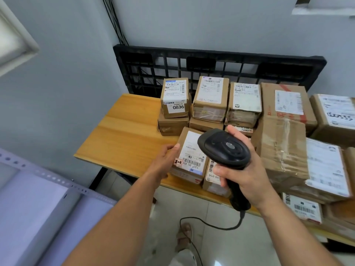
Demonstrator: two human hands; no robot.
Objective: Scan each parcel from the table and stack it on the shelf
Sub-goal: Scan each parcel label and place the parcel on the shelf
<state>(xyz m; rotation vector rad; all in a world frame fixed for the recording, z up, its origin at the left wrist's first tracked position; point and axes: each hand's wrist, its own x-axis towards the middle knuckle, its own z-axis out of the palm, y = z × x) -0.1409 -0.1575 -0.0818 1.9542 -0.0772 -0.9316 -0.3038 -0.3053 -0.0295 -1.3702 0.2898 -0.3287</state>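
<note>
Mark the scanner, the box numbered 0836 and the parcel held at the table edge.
scanner [226, 148]: head view, top of its black head.
box numbered 0836 [178, 107]: head view, front sticker with the number.
held parcel [192, 150]: head view, white shipping label.

The left grip [169, 160] holds the left edge of a parcel [190, 154] that lies at the near edge of the surface [124, 131]. Just right of it, the right grip [244, 169] holds the scanner [224, 148], whose head is over that parcel's right side. Below the right grip a second parcel [213, 177] touches the first. Beyond both grips is a row of stacked parcels [210, 98], and behind it a pallet [211, 64] stands on edge. Right of the right grip sits a large parcel [280, 150], with more further right. The shelf [48, 189] is left of the left grip, nearer the person. The cable [211, 225] hangs under the right grip
</note>
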